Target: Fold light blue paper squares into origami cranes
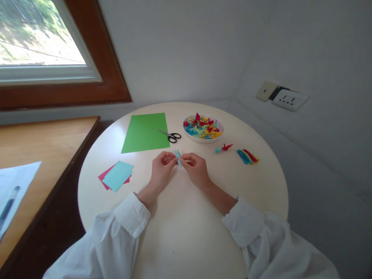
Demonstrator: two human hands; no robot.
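Note:
Between my two hands is a small piece of folded light-blue paper, held upright over the middle of the round table. My left hand pinches it from the left with thumb and forefinger. From the right, my right hand grips the same paper in a pinch. Fingertips hide part of the folds. Just beyond my hands lie black-handled scissors, their blades over a green sheet. Right of my hands, a light-blue folded piece rests beside a red paper crane.
A white bowl full of colourful paper cranes stands at the back of the white table. Folded paper strips lie at right. Light-blue and pink paper squares are at left. A wooden desk adjoins on the left.

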